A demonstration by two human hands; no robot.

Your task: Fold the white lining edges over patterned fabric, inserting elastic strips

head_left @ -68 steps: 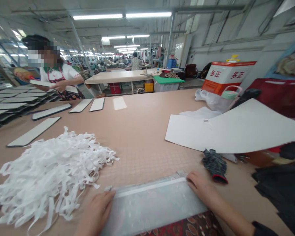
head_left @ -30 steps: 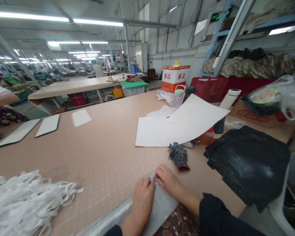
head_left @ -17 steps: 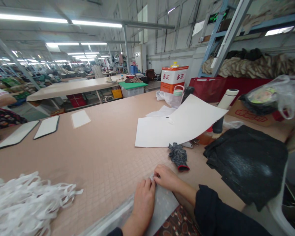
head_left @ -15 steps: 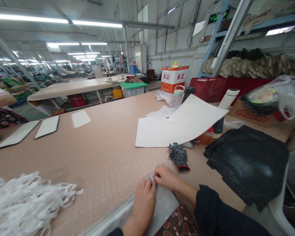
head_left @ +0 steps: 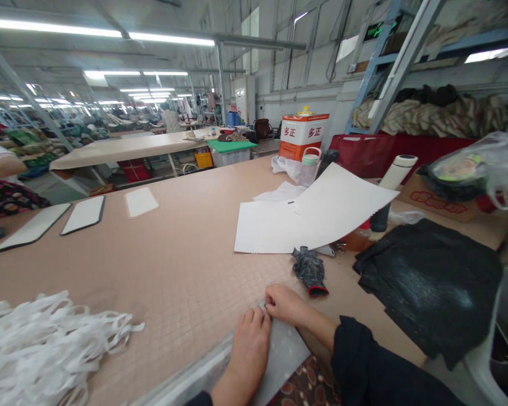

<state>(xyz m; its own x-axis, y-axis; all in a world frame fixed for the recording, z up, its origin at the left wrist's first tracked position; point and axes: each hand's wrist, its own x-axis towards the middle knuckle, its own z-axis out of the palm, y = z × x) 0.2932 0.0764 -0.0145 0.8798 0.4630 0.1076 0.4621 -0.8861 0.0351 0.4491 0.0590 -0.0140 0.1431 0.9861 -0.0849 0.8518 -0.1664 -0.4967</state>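
A thin, pale translucent sheet [head_left: 288, 351] hangs over the near edge of the table, before a brown patterned cloth. My left hand [head_left: 250, 341] lies across it at the edge, its fingers together and bent over the sheet, fingertips partly hidden. Close beside it on the right, my right hand [head_left: 284, 301] is closed in a pinch at the corner of the same sheet. A dark grey knitted glove [head_left: 309, 272] with a red cuff rests just beyond my right hand. Farther off lies a large white board [head_left: 296, 223], its right side curved upward.
White strips [head_left: 38, 344] are heaped at the left. Several pale panels [head_left: 84, 214] lie along the far left edge, near another person [head_left: 4, 175]. Black sheets [head_left: 436, 282] are stacked at right, by a thermos [head_left: 395, 172], a cardboard box [head_left: 438, 200] and a red-and-white can [head_left: 302, 135].
The view has shifted very slightly, moving the surroundings a little to the right. Both hands keep nearly the same place and grip on the sheet.
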